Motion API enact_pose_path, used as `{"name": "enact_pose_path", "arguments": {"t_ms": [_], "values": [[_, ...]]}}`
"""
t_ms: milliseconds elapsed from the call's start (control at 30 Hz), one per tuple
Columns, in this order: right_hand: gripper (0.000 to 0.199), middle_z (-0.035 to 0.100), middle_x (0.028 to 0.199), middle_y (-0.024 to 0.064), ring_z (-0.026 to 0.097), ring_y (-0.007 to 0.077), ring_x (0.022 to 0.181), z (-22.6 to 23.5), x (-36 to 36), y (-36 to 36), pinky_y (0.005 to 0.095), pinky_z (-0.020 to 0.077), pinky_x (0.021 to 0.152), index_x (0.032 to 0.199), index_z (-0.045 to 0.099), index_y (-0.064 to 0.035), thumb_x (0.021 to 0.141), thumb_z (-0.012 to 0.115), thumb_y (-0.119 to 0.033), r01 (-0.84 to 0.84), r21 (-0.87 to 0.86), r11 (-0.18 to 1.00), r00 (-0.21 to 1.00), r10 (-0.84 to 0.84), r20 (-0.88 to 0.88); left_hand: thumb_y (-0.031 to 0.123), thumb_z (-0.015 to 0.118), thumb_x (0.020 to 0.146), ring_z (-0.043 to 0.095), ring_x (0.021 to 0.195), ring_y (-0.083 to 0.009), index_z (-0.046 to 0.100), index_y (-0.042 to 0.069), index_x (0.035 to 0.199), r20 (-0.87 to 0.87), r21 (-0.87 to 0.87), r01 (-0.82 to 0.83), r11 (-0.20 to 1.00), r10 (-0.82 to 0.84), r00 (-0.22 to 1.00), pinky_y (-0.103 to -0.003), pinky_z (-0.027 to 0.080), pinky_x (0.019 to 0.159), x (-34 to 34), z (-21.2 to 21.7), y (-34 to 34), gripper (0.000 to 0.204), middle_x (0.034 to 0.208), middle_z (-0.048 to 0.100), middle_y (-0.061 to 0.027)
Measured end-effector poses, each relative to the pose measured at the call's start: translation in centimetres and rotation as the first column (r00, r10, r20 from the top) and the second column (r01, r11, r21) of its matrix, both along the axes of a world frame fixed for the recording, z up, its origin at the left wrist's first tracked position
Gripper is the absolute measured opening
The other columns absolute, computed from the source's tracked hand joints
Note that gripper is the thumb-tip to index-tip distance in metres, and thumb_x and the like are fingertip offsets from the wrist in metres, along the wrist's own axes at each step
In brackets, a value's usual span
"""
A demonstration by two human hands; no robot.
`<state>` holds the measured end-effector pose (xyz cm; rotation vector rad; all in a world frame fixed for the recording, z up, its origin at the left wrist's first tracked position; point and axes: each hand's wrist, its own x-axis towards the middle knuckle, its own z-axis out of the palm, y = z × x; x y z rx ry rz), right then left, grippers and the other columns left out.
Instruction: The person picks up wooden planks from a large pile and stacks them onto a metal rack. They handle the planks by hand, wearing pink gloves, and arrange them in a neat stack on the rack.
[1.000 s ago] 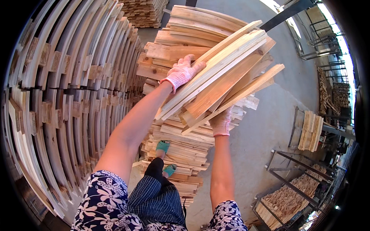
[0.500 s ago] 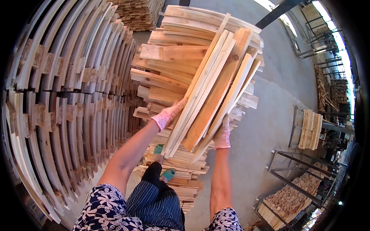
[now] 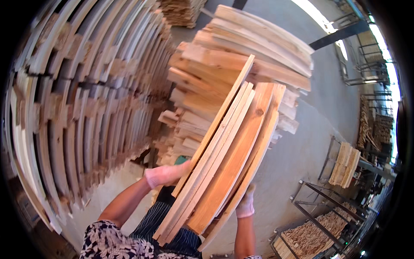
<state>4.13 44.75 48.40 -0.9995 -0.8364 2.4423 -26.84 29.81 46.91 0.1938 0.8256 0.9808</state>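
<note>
A bundle of several long wooden boards (image 3: 224,159) slants in front of my body, held between my two gloved hands. My left hand (image 3: 170,173), in a pink-and-white knit glove, grips the bundle's left side; its fingers are partly hidden by the boards. My right hand (image 3: 246,202), in the same kind of glove, closes on the right side, its fingers mostly behind the outer board. The boards lie lengthwise beside each other, with the widest one, orange-toned and knotted, in the middle. Beyond them rises a stack of loose boards (image 3: 202,58), stacked crosswise with uneven ends.
Tall racks of stacked timber (image 3: 86,108) stand close on my left. On the right, a metal frame (image 3: 327,207) holds wood pieces, with a smaller board pile (image 3: 344,165) beyond it. A dark steel beam (image 3: 340,35) crosses at the upper right above the grey concrete floor (image 3: 297,151).
Both hands have drawn the bundle of boards down and closer to my body, off the stack. My view has shifted, and my feet are now mostly hidden behind the boards.
</note>
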Motion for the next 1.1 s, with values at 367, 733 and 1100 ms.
{"name": "enact_pose_path", "arguments": {"t_ms": [367,733,1100], "values": [[0.090,0.030,0.166,0.0128,0.039,0.0305,0.145,-2.8,-4.8,-6.3,0.0462,0.0339,0.123,0.164,0.023,-0.0108,0.102,0.028,-0.076,0.185,0.154,0.971,0.969,-0.207,0.138,0.058,0.034,0.110,0.029,0.148,-0.0170,0.025,0.000,0.162,-0.572,0.384,-0.010,0.923,0.246,0.783,-0.032,0.024,0.125,3.2,-5.5,-7.0,0.079,0.166,0.028,-0.0102],[0.101,0.025,0.168,0.0158,0.033,0.0321,0.149,14.3,-8.8,-12.4,0.0484,0.0267,0.126,0.164,0.019,-0.0059,0.097,0.037,-0.080,0.134,0.249,0.959,0.987,-0.108,-0.116,0.064,0.041,0.106,0.037,0.143,-0.0167,0.033,0.001,0.159,-0.098,0.154,-0.416,0.896,0.433,0.896,-0.031,0.036,0.119,0.9,16.7,-12.3,0.083,0.158,0.040,-0.0092],[0.087,0.054,0.138,0.0265,0.059,0.0334,0.122,28.7,-17.0,-19.5,0.0442,0.0581,0.098,0.147,0.041,0.0063,0.097,0.052,-0.064,-0.051,0.339,0.939,0.988,0.097,-0.120,0.061,0.052,0.103,0.044,0.139,-0.0151,0.037,0.012,0.161,-0.254,0.319,-0.662,0.679,0.734,0.630,-0.034,0.037,0.118,-0.3,31.8,-26.9,0.078,0.157,0.046,-0.0043]]}}
